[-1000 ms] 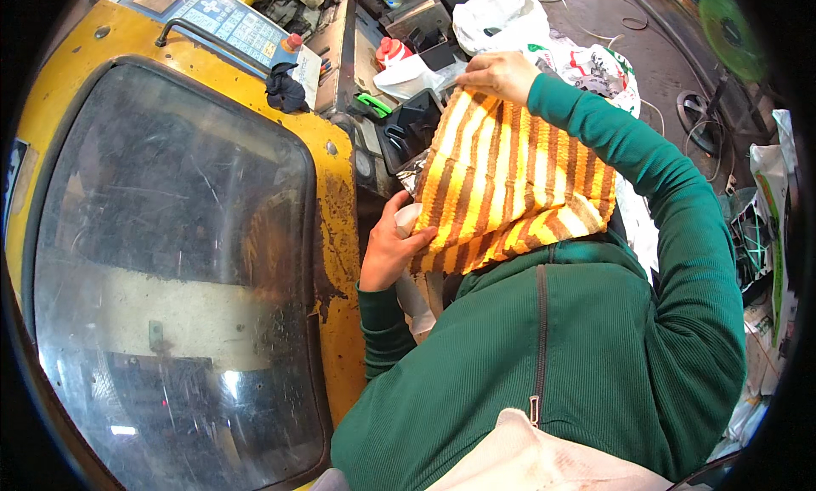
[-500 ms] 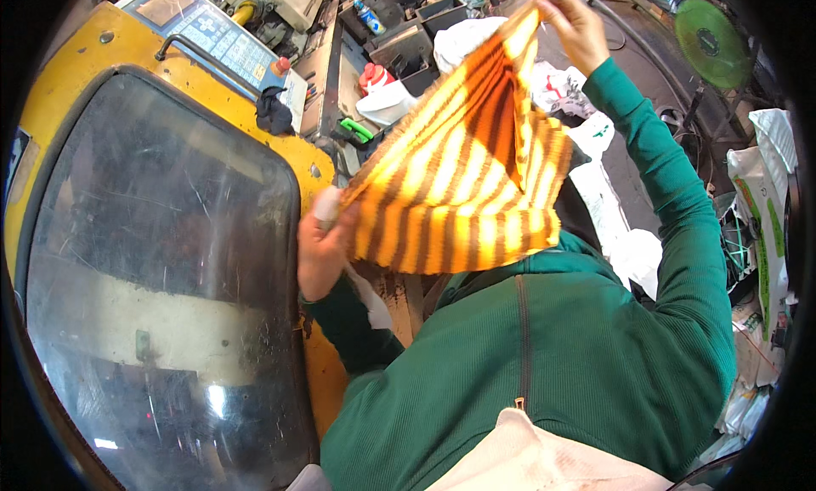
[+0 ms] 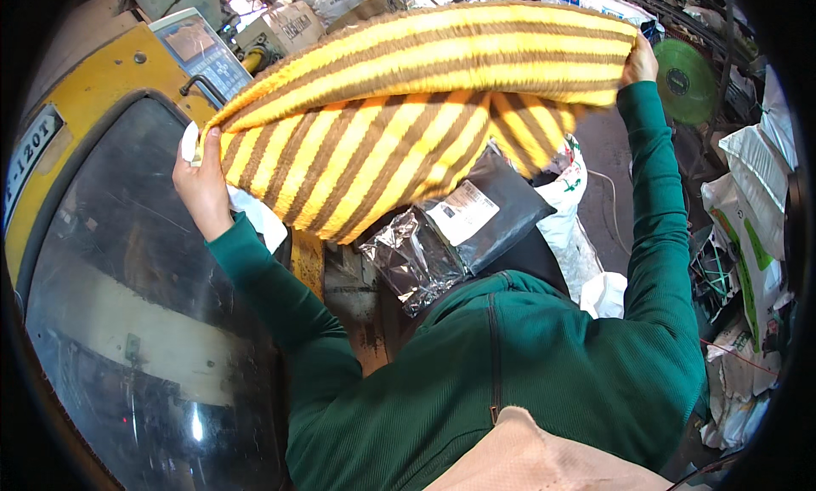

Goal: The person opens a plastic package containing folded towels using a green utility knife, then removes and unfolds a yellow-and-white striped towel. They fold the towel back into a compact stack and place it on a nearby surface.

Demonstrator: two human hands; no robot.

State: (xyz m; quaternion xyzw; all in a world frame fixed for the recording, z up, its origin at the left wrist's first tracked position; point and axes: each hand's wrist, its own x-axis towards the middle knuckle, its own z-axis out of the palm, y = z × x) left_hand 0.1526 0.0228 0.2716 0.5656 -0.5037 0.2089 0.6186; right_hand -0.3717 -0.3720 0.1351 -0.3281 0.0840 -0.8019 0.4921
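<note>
A fuzzy cloth with yellow and brown stripes (image 3: 374, 151) is stretched wide between my raised hands, its lower part hanging in folds. My left hand (image 3: 202, 189) is closed on its left corner; something white wraps a digit there. At the upper right, my right hand (image 3: 642, 63) grips the other end, its fingers partly behind the fabric. Below the cloth, on my lap, lies a dark grey plastic mailing bag (image 3: 510, 206) with a white label (image 3: 463, 212). Against it rests a crinkled, shiny clear plastic bag (image 3: 412, 261).
A yellow machine with a dark window (image 3: 161, 261) stands close on my left, with a control panel (image 3: 200, 53) at its top. A green fan (image 3: 680, 80) is at the far right. White sacks (image 3: 748, 210) crowd the right side. Cardboard boxes (image 3: 289, 28) sit behind the cloth.
My hands have moved apart, the left one up and leftward, the right one outward and lower. The cloth has spread from a bunched peak to full width, uncovering the bags on my lap.
</note>
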